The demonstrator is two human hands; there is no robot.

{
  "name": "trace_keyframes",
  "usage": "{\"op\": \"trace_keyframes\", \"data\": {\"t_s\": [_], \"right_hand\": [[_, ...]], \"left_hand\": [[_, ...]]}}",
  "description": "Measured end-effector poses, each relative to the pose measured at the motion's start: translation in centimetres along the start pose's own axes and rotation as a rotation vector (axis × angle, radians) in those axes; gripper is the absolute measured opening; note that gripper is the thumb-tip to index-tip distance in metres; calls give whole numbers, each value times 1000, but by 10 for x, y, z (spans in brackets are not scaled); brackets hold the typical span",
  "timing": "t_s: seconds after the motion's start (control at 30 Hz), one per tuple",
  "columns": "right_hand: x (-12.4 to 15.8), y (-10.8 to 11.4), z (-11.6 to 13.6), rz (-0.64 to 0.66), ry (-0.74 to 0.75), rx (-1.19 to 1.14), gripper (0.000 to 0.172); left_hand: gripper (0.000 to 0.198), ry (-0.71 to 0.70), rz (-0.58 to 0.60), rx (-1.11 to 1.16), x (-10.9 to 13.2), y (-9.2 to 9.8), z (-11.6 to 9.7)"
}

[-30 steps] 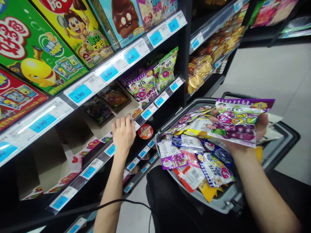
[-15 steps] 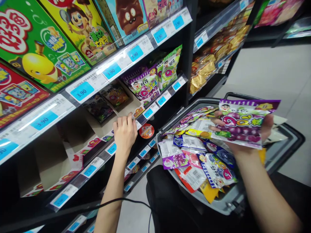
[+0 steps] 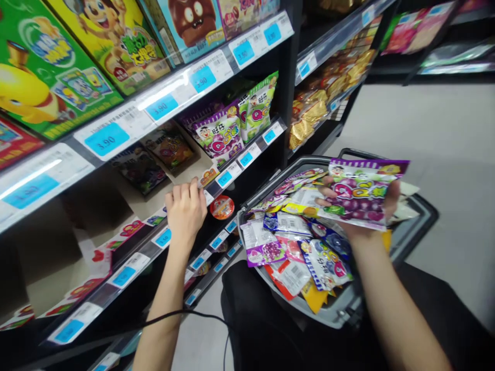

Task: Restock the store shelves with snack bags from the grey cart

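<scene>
In my right hand (image 3: 391, 198) is a purple-and-white bag of grape gummy candy (image 3: 359, 198), held by its sides above the basket, front facing me. My left hand (image 3: 186, 208) has its fingers curled over the front edge of the shelf (image 3: 209, 198), at the rim of an open display box. The grey basket (image 3: 328, 315) beneath my right hand is filled with loose candy bags, among them a blue-trimmed gummy bag (image 3: 327, 263) and a purple grape bag (image 3: 266, 252). My right wrist and the held bag cover part of its contents.
On the shelf stand another grape gummy bag (image 3: 220, 133) and a green gummy bag (image 3: 260, 105); darker bags (image 3: 168, 147) lie further in. Large snack boxes (image 3: 127, 41) fill the shelf above. A round red-lidded cup (image 3: 222, 207) sits lower. A black cable (image 3: 193, 312) crosses my left forearm.
The view has swung slightly right, so the shelves, basket and both hands appear further left. The candy bag stays in my right hand; my left hand keeps its place on the shelf edge.
</scene>
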State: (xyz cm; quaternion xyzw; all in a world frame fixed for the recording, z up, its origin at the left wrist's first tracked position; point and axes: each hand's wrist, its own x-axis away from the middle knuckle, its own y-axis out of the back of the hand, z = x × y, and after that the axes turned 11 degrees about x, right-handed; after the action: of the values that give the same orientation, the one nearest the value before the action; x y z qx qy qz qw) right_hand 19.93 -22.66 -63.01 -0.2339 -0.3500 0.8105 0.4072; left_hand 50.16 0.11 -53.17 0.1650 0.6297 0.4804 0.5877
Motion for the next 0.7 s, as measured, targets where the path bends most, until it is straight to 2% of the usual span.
{"op": "trace_keyframes", "data": {"t_s": [0.17, 0.3, 0.37, 0.5, 0.63, 0.7], "right_hand": [[3, -11, 0, 0, 12, 55, 58], [4, -13, -1, -34, -80, 98, 70], [2, -8, -3, -106, -140, 95, 67], [-10, 14, -14, -275, -229, 107, 45], [-20, 35, -26, -298, -299, 222, 40], [-23, 43, -30, -226, -315, 200, 36]], "left_hand": [[49, 4, -10, 34, 1, -3, 2], [50, 14, -8, 46, 1, -4, 2], [50, 13, -6, 44, 1, -3, 2], [49, 16, 6, 32, 1, -3, 0], [47, 16, 4, 16, 1, -3, -1], [45, 5, -9, -18, 2, -4, -1]]}}
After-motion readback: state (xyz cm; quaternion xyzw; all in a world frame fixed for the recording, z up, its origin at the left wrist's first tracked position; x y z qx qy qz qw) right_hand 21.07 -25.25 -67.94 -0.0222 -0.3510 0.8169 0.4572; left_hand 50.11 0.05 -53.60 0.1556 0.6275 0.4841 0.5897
